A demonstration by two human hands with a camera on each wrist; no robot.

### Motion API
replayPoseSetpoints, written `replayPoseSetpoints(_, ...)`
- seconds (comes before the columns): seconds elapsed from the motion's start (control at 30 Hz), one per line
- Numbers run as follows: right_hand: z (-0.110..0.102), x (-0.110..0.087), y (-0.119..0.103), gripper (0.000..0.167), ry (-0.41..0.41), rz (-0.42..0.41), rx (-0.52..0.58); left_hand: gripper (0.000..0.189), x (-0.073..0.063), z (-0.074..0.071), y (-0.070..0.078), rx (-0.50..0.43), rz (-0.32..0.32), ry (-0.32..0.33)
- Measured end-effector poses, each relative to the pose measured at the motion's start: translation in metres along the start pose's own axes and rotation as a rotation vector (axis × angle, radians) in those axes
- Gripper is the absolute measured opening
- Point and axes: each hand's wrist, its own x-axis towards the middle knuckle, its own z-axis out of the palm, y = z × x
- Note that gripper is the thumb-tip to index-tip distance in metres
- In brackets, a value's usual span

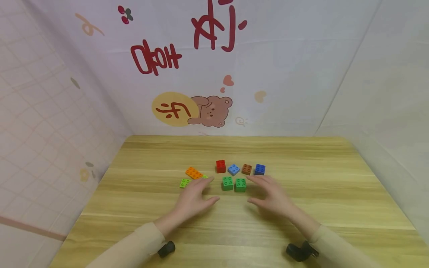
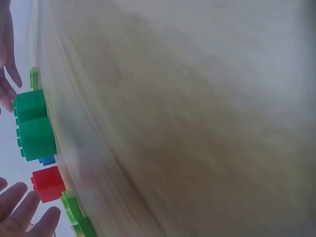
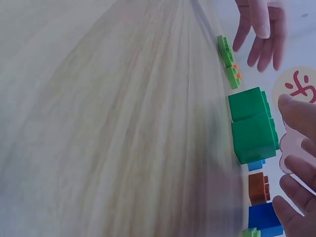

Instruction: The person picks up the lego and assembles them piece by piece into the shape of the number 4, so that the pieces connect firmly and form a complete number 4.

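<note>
Two green toy building bricks, the left one (image 1: 227, 184) and the right one (image 1: 240, 185), stand side by side on the table between the hands. My left hand (image 1: 191, 198) is to their left, fingers spread, thumb apart, and holds nothing. On the other side, my right hand (image 1: 273, 196) reaches in with relaxed fingers, also holding nothing. A light green brick (image 1: 205, 176) is partly covered by the left fingers. Close beyond the right fingers sits a dark blue brick (image 1: 260, 169). In the right wrist view a light green piece (image 3: 252, 233) shows beside the dark blue one.
Behind the green pair lie a red brick (image 1: 221, 166), a light blue brick (image 1: 233, 169) and a brown brick (image 1: 247, 169). An orange brick (image 1: 194, 172) and a flat light green brick (image 1: 184, 183) lie left. White printed cloth (image 1: 285, 67) rises behind the wooden table (image 1: 234, 230).
</note>
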Motion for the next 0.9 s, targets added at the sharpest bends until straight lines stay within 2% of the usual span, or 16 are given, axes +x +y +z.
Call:
replayPoseSetpoints(0.37, 0.011, 0.010, 0.004, 0.068, 0.000, 0.112, 0.160, 0.063, 0.014, 0.018, 0.006, -0.210, -0.041, 0.037)
replayPoseSetpoints(0.63, 0.020, 0.011, 0.010, 0.065, -0.008, 0.141, 0.248, 0.064, 0.020, 0.031, 0.008, -0.242, -0.065, 0.046)
replayPoseSetpoints(0.73, 0.023, 0.012, 0.011, 0.064, -0.026, 0.178, 0.274, 0.065, 0.023, 0.034, 0.007, -0.249, -0.080, 0.047)
replayPoseSetpoints(0.9, 0.027, 0.014, 0.013, 0.062, -0.036, 0.220, 0.309, 0.065, 0.026, 0.037, 0.005, -0.315, -0.104, 0.034)
